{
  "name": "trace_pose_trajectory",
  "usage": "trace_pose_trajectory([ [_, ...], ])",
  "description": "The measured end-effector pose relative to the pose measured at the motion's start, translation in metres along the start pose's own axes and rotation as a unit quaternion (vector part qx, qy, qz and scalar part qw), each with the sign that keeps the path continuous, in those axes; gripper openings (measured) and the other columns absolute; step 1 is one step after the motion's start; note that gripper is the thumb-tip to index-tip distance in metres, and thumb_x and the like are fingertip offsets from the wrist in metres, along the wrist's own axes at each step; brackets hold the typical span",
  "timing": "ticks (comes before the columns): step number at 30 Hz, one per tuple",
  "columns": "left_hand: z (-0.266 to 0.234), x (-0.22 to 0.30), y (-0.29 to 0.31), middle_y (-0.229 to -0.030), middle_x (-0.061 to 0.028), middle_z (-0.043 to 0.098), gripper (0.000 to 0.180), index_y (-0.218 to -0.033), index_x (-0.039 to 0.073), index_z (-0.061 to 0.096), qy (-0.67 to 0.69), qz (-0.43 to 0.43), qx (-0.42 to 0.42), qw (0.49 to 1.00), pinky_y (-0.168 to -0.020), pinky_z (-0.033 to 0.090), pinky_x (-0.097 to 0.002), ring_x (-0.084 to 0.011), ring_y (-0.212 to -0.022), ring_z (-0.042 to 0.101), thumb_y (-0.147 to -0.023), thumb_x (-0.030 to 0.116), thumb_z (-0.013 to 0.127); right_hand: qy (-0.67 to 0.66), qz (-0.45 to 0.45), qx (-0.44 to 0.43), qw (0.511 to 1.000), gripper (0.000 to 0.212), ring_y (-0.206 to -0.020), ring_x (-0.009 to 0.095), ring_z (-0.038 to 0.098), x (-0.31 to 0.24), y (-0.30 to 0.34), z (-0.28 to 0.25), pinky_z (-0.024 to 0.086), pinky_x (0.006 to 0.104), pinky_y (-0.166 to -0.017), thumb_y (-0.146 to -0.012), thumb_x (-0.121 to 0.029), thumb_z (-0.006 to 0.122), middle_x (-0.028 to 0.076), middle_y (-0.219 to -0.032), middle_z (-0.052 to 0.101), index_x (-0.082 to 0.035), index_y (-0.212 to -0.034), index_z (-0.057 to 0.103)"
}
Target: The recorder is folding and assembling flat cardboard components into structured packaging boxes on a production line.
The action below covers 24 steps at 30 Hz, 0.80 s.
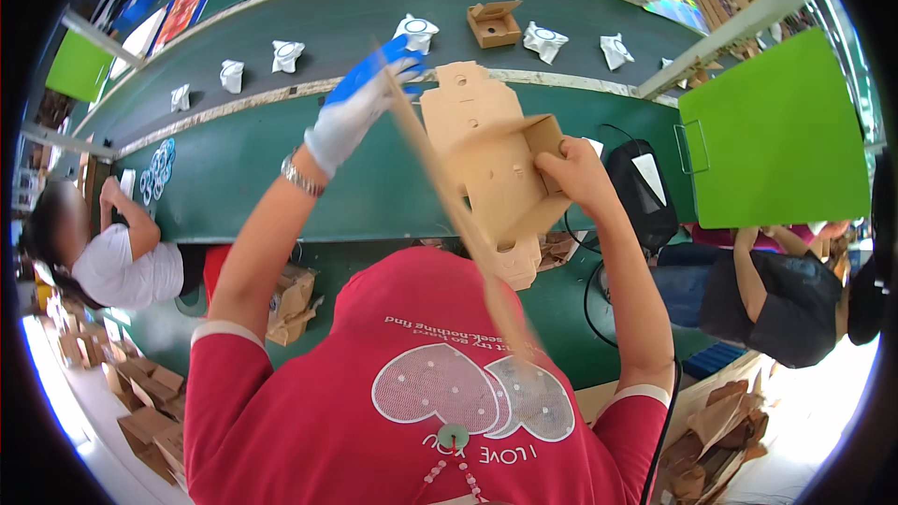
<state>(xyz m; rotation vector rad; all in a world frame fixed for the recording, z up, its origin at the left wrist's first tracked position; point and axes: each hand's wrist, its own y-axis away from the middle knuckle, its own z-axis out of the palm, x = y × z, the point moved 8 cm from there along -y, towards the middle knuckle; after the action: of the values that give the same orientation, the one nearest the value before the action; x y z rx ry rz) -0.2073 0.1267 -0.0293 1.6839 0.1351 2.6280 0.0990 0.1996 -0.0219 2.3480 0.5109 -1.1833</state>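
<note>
Above the green bench, cardboard box (pixel 496 173) gripped between both hands, left hand (pixel 360 103) gloved, right hand (pixel 569 173) bare.

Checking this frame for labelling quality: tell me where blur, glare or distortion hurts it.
Head view: the conveyor belt edges bow with fisheye; the flat cardboard sheet streaks with motion blur; floor at lower right washes out; the folded carton and both hands stay sharp.

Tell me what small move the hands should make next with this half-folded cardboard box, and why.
Probably fold the raised flap down with the gloved left hand. The right hand grips the cardboard box at its one formed corner, while the rest of the die-cut sheet stands flat and open, so the box is only part shaped.
</note>
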Motion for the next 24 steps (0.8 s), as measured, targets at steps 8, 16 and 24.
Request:
trace_pose_trajectory([
  [8,0.110,-0.038,0.059,-0.152,-0.0150,0.042,0.104,-0.152,0.002,0.028,-0.316,0.164,-0.023,0.934,-0.112,0.038,-0.0405,-0.0253,-0.138,0.043,-0.065,0.004,0.086,-0.174,-0.007,0.121,0.977,0.025,-0.078,0.017,0.066,0.027,0.013,0.099,0.053,0.0315,-0.066,-0.086,-0.013,0.066,0.010,-0.089,0.070,0.007,-0.102,0.066],
  [16,0.128,-0.065,0.062,-0.147,-0.0119,0.048,0.063,-0.150,0.006,0.035,0.423,-0.030,-0.061,0.904,-0.110,0.042,-0.0449,-0.0284,-0.133,0.050,-0.101,0.042,0.050,-0.480,-0.032,0.073,0.874,0.065,-0.137,0.020,0.043,-0.028,0.055,0.064,0.033,0.0340,-0.113,-0.105,-0.045,0.046,0.011,-0.146,0.048,0.000,-0.151,0.034],
  [24,0.088,-0.097,0.096,-0.138,-0.0106,0.056,0.060,-0.152,0.007,0.034,-0.176,-0.051,0.019,0.983,-0.093,0.052,-0.0302,-0.0172,-0.119,0.058,-0.101,0.026,0.060,-0.618,0.136,0.045,0.773,0.053,-0.140,0.020,0.041,0.011,0.105,0.111,0.034,0.0328,-0.114,-0.108,-0.035,0.038,0.012,-0.153,0.041,-0.004,-0.150,0.039],
])
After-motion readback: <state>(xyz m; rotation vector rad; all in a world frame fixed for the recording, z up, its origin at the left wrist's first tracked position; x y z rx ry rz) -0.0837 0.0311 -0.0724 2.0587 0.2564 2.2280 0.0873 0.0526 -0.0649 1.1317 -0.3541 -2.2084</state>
